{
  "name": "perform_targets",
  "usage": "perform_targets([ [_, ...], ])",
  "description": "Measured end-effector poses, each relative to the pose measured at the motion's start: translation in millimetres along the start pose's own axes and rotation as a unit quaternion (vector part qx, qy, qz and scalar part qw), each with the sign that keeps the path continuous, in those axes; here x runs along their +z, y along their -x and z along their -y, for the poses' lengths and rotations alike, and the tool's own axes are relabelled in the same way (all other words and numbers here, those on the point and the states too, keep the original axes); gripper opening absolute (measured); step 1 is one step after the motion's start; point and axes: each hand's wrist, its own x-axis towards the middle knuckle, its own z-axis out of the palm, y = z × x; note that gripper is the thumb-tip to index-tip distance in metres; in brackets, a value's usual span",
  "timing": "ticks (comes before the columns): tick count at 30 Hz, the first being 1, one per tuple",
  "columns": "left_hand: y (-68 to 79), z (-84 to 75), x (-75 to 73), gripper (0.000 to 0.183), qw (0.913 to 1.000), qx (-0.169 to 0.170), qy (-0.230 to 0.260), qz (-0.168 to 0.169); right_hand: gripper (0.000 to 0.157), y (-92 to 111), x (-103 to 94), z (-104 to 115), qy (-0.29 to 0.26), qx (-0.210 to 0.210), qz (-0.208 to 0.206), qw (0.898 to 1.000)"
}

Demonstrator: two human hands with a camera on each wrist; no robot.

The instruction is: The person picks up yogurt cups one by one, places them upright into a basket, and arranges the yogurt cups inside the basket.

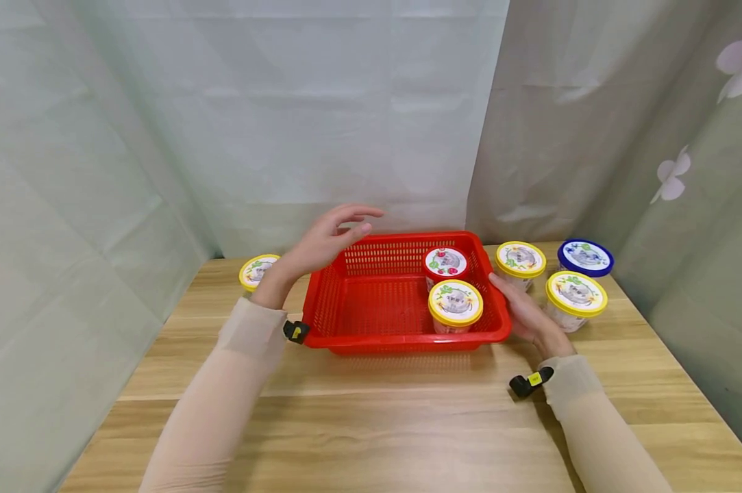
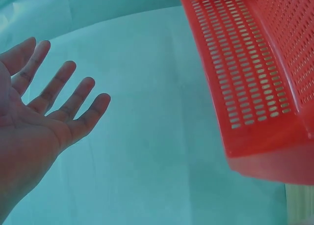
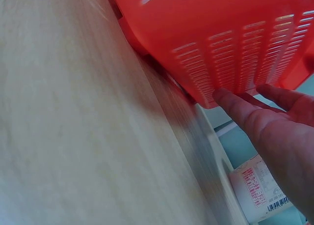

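Observation:
A red plastic basket with slotted walls sits on the table. At its right end are a red-lidded tub and a yellow-lidded tub. My left hand hovers over the back left of the basket, apart from it. Its fingers are spread and hold nothing, as the left wrist view shows. My right hand is at the basket's right side. In the right wrist view its extended fingers reach the slotted outer wall, seemingly touching it; the thumb's contact is unclear.
Right of the basket stand two yellow-lidded tubs and a blue-lidded tub, close to my right hand. Another yellow-lidded tub is at the left, partly behind my left wrist. Pale curtains enclose the wooden table.

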Motion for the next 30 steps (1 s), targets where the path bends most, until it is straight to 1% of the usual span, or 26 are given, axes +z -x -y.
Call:
perform_targets([
  [4,7.4,4.4,-6.5,0.035,0.9998,-0.002,0.015,-0.012,0.063,0.6,-0.7,-1.8,0.002,0.001,-0.003,1.000],
  [10,16.0,12.2,-12.3,0.035,0.9993,-0.010,0.016,-0.033,0.065,0.4,-2.7,-1.5,0.007,0.000,-0.006,1.000],
  [17,25.4,26.2,-16.9,0.038,0.9985,-0.024,0.010,-0.047,0.066,-0.4,-2.7,-1.6,0.011,-0.001,-0.007,1.000],
  [24,32.6,37.8,-19.5,0.040,0.9958,-0.047,-0.017,-0.077,0.064,-0.5,-2.0,-1.7,0.011,-0.001,-0.008,1.000],
  [30,39.8,46.9,-22.3,0.044,0.9909,-0.045,-0.061,-0.112,0.061,-0.2,-0.2,-1.7,0.004,-0.007,-0.005,1.000],
])
